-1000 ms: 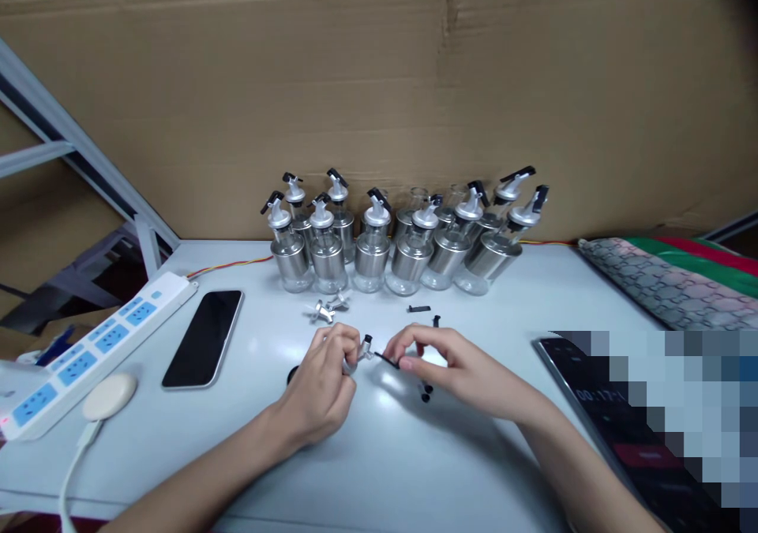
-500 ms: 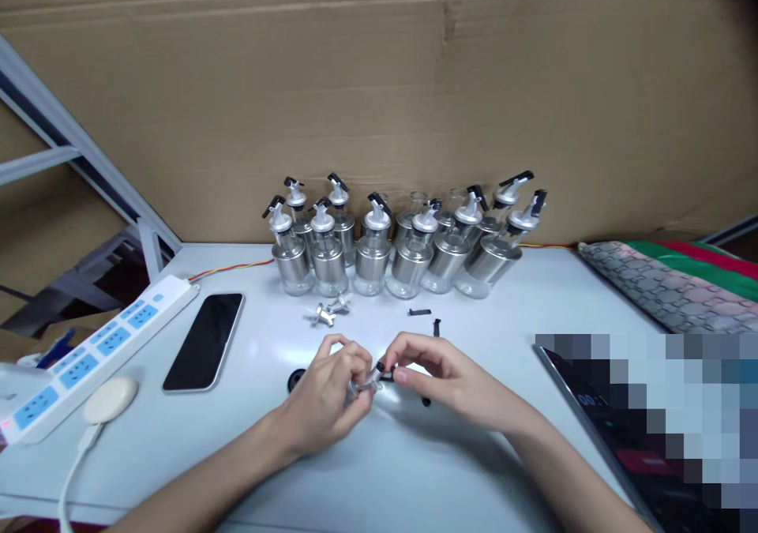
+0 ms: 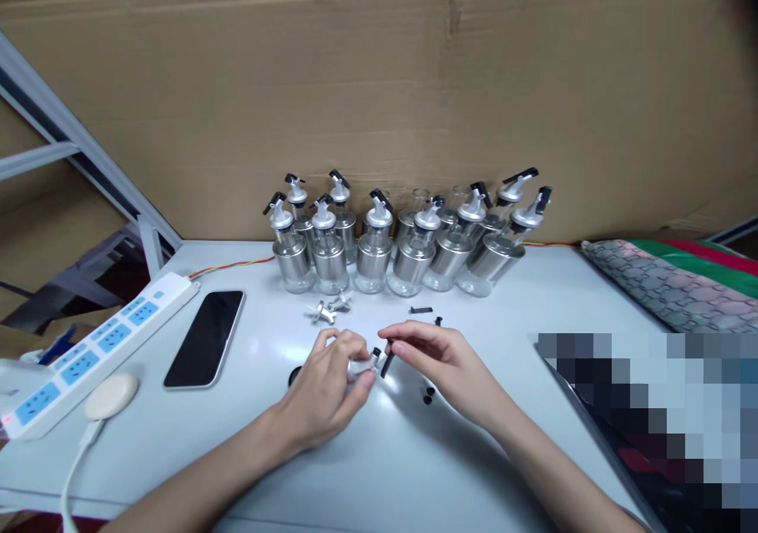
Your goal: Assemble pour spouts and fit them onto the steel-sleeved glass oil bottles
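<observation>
My left hand point(image 3: 328, 387) is closed around a silver pourer spout point(image 3: 359, 368) with a small black tip pointing up and right. Between thumb and fingertips, my right hand point(image 3: 435, 359) pinches a slim black lever point(image 3: 387, 363), a little apart from the spout. Under my right hand lie small black stoppers point(image 3: 428, 395). Two loose silver pourer spouts point(image 3: 323, 313) rest on the table beyond my left hand. Another black lever point(image 3: 421, 309) lies farther back, with a partly hidden black piece point(image 3: 438, 321) nearby. A round black part point(image 3: 293, 376) shows behind my left hand.
Several glass bottles with steel sleeves point(image 3: 373, 260) stand in rows at the back, most with pourers. At left are a phone point(image 3: 204, 339), a power strip point(image 3: 100, 351) and a white charger puck point(image 3: 111, 395). A partly pixelated screen device point(image 3: 609, 430) lies at right.
My right hand has drawn slightly back from the spout, and the black lever now hangs tilted downward from its fingertips. The spout in my left hand shows more plainly.
</observation>
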Tool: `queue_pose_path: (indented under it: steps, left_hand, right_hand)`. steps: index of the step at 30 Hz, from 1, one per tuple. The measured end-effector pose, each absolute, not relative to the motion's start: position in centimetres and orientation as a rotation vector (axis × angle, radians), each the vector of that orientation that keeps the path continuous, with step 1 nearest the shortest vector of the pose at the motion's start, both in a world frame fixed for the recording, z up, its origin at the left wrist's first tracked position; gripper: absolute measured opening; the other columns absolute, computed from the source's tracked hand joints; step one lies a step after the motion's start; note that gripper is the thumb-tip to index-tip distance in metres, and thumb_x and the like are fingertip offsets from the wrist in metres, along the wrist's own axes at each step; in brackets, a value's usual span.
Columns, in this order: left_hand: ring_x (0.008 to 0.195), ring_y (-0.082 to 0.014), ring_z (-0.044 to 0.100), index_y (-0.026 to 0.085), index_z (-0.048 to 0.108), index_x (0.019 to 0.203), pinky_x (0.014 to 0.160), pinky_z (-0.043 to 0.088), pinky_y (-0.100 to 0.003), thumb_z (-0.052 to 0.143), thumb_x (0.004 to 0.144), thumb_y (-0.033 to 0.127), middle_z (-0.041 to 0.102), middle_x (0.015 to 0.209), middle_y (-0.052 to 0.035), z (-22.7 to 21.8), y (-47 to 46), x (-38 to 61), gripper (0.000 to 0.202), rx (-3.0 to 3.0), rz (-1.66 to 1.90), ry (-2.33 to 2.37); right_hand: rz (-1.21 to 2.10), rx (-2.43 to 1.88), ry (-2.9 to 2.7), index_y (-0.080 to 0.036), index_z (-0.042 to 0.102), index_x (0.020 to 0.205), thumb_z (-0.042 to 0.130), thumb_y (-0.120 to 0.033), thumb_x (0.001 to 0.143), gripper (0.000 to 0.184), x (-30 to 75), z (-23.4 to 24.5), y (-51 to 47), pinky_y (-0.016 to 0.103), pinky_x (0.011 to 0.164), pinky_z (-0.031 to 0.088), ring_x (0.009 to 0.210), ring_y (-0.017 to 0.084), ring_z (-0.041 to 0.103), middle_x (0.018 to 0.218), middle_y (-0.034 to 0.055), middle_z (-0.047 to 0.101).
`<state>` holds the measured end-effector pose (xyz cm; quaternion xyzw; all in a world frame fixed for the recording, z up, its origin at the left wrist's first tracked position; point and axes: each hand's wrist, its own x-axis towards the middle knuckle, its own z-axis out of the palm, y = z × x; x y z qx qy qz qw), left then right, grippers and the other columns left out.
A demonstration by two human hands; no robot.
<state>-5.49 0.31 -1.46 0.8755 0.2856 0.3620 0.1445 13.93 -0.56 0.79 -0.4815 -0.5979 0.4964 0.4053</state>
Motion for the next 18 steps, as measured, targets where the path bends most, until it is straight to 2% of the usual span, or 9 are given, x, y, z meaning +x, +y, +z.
queue_pose_path:
  steps: [5,10,18]
  left_hand:
    - [0.076,-0.0156,0.057,0.020,0.042,0.097,0.074,0.044,-0.030,0.043,0.091,0.017,0.059,0.084,-0.0021,-1.43,0.33,-5.49,0.008,2.548,1.008,0.839]
    - [0.075,-0.0147,0.060,0.021,0.043,0.098,0.069,0.046,-0.027,0.044,0.091,0.015,0.061,0.083,-0.0018,-1.84,0.27,-5.38,0.009,2.532,1.067,0.792]
    - [0.069,-0.0131,0.061,0.022,0.042,0.111,0.066,0.049,-0.026,0.044,0.093,0.021,0.064,0.083,-0.0012,-2.20,0.33,-5.34,0.018,2.533,1.116,0.851]
  right_hand:
    - [1.285,-1.153,-1.581,-0.019,0.072,0.089,0.059,-0.030,0.083,0.018,13.57,1.03,-0.75,0.032,0.082,0.048,0.088,0.019,0.064,0.091,0.0053,0.071]
    - [1.321,-1.152,-1.519,-0.018,0.069,0.088,0.063,-0.033,0.081,0.018,13.37,0.69,-0.83,0.029,0.074,0.050,0.081,0.018,0.065,0.085,0.0041,0.071]
    - [1.373,-1.128,-1.453,-0.017,0.069,0.085,0.067,-0.032,0.077,0.016,13.21,0.41,-0.88,0.029,0.073,0.051,0.079,0.017,0.066,0.084,0.0044,0.072]
